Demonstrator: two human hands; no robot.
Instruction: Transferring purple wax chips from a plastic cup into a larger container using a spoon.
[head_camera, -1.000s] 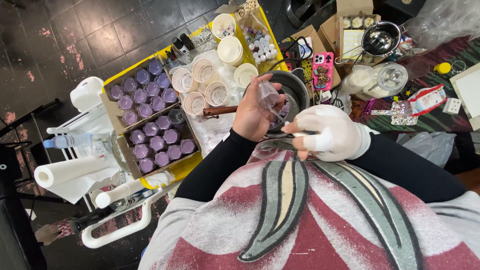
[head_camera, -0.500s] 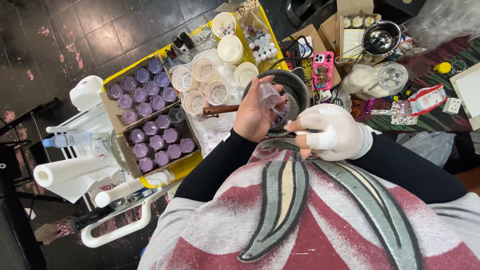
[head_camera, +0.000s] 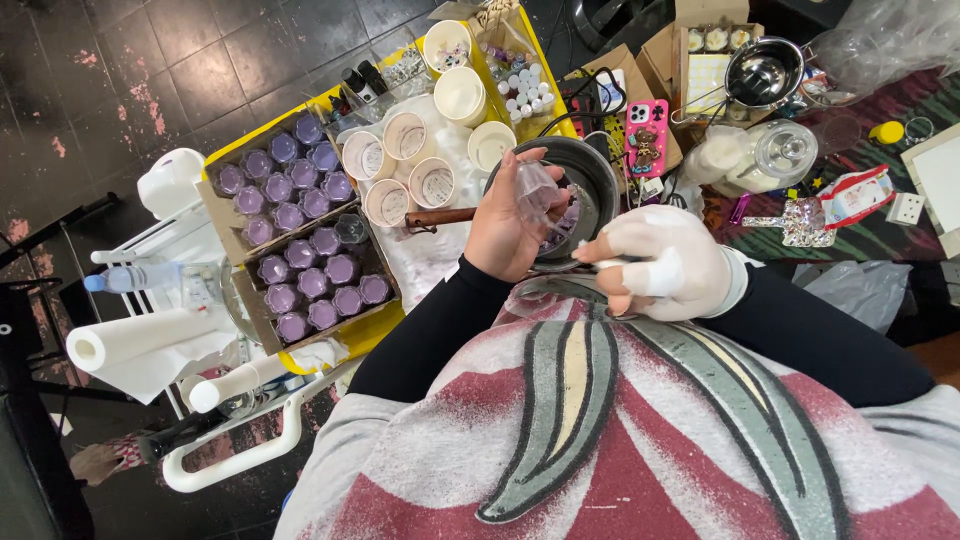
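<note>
My left hand (head_camera: 505, 232) holds a small clear cup (head_camera: 538, 188), tilted over a dark round pot (head_camera: 597, 160) that has purple stuff inside. My right hand (head_camera: 668, 265), in a white glove, sits just right of the cup at the pot's near edge. Its fingers are pinched on a thin pale utensil (head_camera: 590, 263) pointing toward the cup. A wooden handle (head_camera: 440, 217) sticks out to the left of the pot. A clear glass dish (head_camera: 545, 297) lies under my wrists, partly hidden.
Two cardboard boxes of purple-filled jars (head_camera: 300, 245) stand left on a yellow tray (head_camera: 375, 330). Round white tubs (head_camera: 405, 160) sit behind them. A pink phone (head_camera: 645, 135), metal bowl (head_camera: 765, 70) and glass jar (head_camera: 785, 150) lie right. A paper roll (head_camera: 130, 342) is at far left.
Almost nothing differs. The clear cup stays over the pot in my left hand, and my gloved right hand keeps its place beside it.
</note>
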